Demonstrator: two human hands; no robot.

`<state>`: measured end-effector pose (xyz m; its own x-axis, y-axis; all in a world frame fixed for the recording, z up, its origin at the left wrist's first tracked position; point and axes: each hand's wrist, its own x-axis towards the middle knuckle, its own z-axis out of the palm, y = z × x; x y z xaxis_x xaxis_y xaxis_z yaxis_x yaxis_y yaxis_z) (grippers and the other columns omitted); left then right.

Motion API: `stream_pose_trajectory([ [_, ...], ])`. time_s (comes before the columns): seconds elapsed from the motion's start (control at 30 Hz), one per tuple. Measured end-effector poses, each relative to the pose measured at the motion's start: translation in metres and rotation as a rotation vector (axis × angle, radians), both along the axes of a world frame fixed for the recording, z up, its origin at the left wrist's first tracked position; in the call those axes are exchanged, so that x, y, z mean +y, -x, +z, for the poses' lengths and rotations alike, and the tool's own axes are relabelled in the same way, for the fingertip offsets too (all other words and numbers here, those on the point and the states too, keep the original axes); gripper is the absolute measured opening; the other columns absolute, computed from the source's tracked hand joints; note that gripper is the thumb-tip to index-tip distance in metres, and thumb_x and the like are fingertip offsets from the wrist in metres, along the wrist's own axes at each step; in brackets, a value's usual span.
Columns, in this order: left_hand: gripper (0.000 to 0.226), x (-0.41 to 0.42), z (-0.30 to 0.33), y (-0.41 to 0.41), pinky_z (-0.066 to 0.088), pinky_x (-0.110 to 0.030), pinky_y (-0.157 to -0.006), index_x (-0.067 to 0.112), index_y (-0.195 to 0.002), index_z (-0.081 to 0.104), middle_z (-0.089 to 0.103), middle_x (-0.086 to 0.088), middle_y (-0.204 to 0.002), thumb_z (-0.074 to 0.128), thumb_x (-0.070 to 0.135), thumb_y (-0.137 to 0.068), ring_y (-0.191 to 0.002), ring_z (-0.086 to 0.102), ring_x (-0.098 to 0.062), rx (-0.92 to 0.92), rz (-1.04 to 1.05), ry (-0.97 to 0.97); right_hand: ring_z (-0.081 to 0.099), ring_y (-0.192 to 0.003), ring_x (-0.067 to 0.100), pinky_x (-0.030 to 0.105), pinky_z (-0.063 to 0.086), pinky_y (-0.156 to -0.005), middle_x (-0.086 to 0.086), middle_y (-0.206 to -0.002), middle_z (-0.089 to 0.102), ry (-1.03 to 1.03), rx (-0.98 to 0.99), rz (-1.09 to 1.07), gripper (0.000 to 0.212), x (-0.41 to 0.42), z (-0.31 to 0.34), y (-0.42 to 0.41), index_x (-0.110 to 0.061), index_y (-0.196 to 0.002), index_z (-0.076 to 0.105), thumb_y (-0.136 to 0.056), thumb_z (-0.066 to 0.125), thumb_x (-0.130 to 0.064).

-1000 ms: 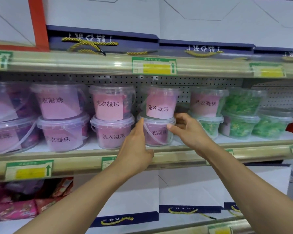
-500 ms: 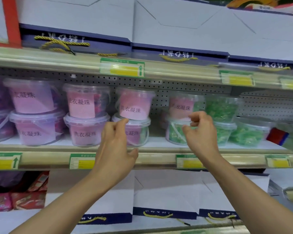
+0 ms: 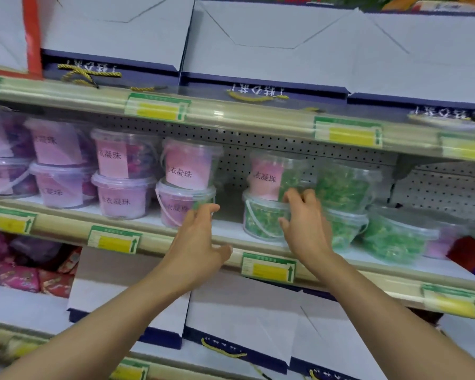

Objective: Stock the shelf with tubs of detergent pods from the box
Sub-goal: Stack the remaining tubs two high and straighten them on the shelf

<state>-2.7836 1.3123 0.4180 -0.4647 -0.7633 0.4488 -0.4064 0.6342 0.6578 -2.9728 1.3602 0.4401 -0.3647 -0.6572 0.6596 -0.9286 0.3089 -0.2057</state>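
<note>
I've got both hands up at the middle shelf (image 3: 231, 237) now. My left hand (image 3: 196, 242) is loose, fingers slack, tips just brushing the lower purple tub (image 3: 176, 204), gripping nothing. My right hand (image 3: 306, 223) has its fingers curled against the lower green tub (image 3: 261, 218), the stacked pink-labelled tub (image 3: 269, 176) right above the fingertips. It's blurred, so whether that hand is actually gripping, I cannot tell.

Left hand (image 3: 196, 244), right hand (image 3: 307, 224): bare, no gloves; forearms bare, no sleeves visible.
</note>
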Motion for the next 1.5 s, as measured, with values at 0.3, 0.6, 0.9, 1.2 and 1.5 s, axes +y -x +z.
stream_pose_trajectory([
  [0.3, 0.085, -0.03, 0.012, 0.035, 0.038, -0.029, -0.101, 0.021, -0.145, 0.022, 0.039, -0.005, -0.144, 0.073, 0.013, -0.078, -0.128, 0.043, -0.017, 0.011, -0.12, -0.145, 0.053, -0.089, 0.028, 0.033, 0.039, -0.071, 0.007, -0.108, 0.048, 0.017, -0.068, 0.174, 0.026, 0.017, 0.0, 0.032, -0.009, -0.104, 0.052, -0.082, 0.061, 0.001],
  [0.6, 0.126, -0.084, 0.017, 0.085, 0.043, -0.041, -0.104, 0.015, -0.149, 0.001, 0.045, -0.006, -0.142, 0.083, 0.015, -0.054, -0.125, 0.048, -0.022, 0.061, -0.44, -0.55, 0.051, -0.112, 0.014, 0.033, 0.042, -0.099, -0.005, -0.121, 0.049, 0.202, -0.547, 0.241, 0.052, 0.014, 0.006, 0.014, -0.02, -0.12, 0.036, -0.08, 0.069, -0.023],
  [0.9, 0.088, -0.08, 0.008, 0.097, 0.052, -0.041, -0.093, 0.019, -0.124, 0.028, 0.059, -0.002, -0.116, 0.086, 0.01, -0.058, -0.106, 0.06, -0.019, 0.176, -0.425, -0.472, 0.055, -0.093, 0.003, 0.024, 0.046, -0.081, -0.007, -0.11, 0.053, 0.253, -0.684, 0.362, 0.101, -0.012, 0.035, 0.015, -0.034, -0.143, 0.008, -0.072, 0.076, -0.011],
  [1.2, 0.094, -0.04, 0.006, 0.09, 0.053, -0.038, -0.081, 0.031, -0.124, 0.025, 0.058, 0.004, -0.107, 0.085, 0.031, -0.052, -0.096, 0.059, -0.023, 0.168, -0.068, -0.172, 0.046, -0.112, 0.032, 0.033, 0.04, -0.082, 0.011, -0.121, 0.036, 0.262, -0.405, -0.039, 0.082, -0.012, 0.039, -0.016, -0.019, -0.122, 0.028, -0.066, 0.077, -0.054],
  [1.5, 0.124, -0.05, 0.005, 0.078, 0.039, -0.038, -0.105, 0.027, -0.143, 0.007, 0.038, -0.003, -0.139, 0.09, 0.034, -0.051, -0.124, 0.044, -0.022, 0.134, -0.135, -0.23, 0.047, -0.104, 0.015, 0.018, 0.038, -0.073, 0.002, -0.12, 0.038, 0.306, -0.606, 0.258, 0.067, 0.002, 0.042, -0.002, -0.034, -0.133, 0.029, -0.081, 0.07, -0.031],
])
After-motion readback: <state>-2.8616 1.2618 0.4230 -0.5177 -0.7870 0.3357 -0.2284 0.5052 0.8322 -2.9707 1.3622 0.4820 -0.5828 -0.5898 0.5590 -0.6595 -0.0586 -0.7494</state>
